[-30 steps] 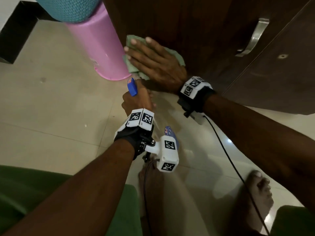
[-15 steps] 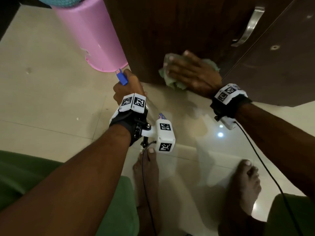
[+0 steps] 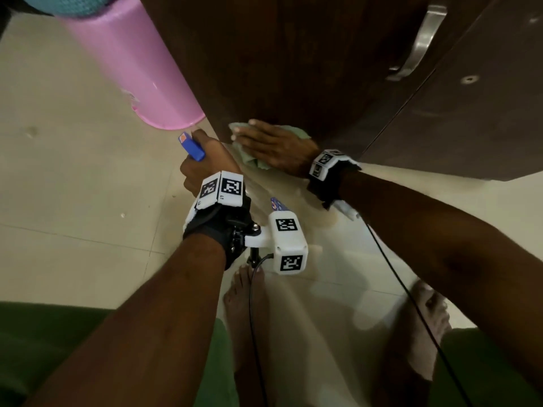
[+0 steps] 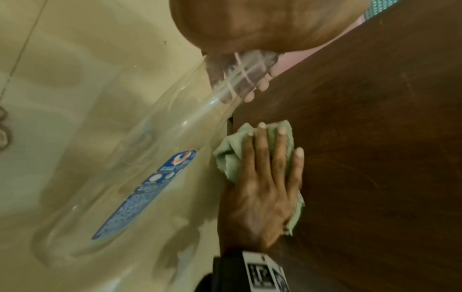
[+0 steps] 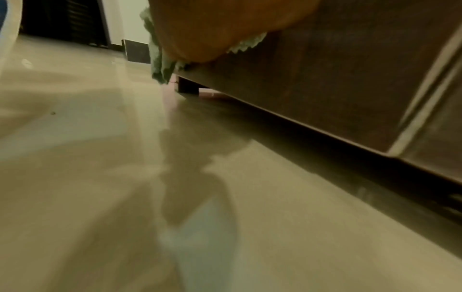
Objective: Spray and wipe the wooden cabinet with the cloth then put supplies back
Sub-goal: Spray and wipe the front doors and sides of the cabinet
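My right hand lies flat with straight fingers on a pale green cloth, pressing it against the lower front of the dark wooden cabinet. The left wrist view shows the same cloth under the right hand, close to the cabinet's left edge. My left hand grips a clear spray bottle by its neck, and the blue nozzle sticks out above the fist. The bottle hangs just left of the cloth, over the floor.
A pink bin stands on the floor against the cabinet's left side. A metal handle is on the door at the upper right. My bare feet stand on the glossy beige tiles. The cabinet bottom sits slightly above the floor.
My right hand slid the cloth down the cabinet front from beside the pink bin to near the bottom edge, first rightward, then back left. The left hand with the bottle stayed about where it was.
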A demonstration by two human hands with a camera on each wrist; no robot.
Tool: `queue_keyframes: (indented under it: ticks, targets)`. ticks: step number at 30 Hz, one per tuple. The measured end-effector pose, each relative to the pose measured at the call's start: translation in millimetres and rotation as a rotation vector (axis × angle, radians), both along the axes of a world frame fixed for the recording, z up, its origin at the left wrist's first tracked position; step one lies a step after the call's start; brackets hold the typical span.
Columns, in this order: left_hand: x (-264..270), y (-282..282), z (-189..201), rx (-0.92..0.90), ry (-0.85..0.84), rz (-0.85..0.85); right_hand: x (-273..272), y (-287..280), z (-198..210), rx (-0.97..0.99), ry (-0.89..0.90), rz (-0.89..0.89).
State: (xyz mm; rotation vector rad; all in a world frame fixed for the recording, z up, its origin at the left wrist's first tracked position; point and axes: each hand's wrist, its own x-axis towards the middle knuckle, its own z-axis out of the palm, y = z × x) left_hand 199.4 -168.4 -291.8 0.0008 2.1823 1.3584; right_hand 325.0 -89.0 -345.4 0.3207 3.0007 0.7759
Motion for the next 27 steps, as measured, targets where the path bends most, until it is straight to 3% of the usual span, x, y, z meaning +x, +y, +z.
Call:
queue_keyframes:
  ticks: [2, 4, 6, 8, 12, 16, 22, 25, 27]
  targets:
    - [-1, 0, 8, -0.009, 0.007, 0.018, -32, -2, 9, -0.040, -0.078, -0.067]
    - [1, -1, 15, -0.011, 0.007, 0.023, -48, -8, 31, -0.226, -0.142, -0.157]
    - [4, -1, 19, -0.014, 0.006, 0.000, -56, -13, 35, -0.247, -0.217, -0.139]
    - [9, -1, 21, -0.010, 0.021, -0.038, -41, -10, 22, -0.178, -0.321, -0.066]
    - [22, -6, 27, 0.051, 0.040, -0.149, 38, -4, 8, -0.138, -0.322, -0.031]
    - [30, -13, 29, 0.086, 0.000, -0.187, 126, -14, 23, -0.019, 0.074, -0.071]
    - [60, -15, 36, 0.104, 0.052, -0.237, 153, -21, 78, 0.175, 0.357, -0.213]
    - [89, -8, 41, 0.106, 0.069, -0.314, 156, -29, 57, 0.211, 0.433, -0.328]
    - [105, -2, 38, 0.079, 0.072, -0.417, 155, -31, 33, 0.150, 0.381, -0.344]
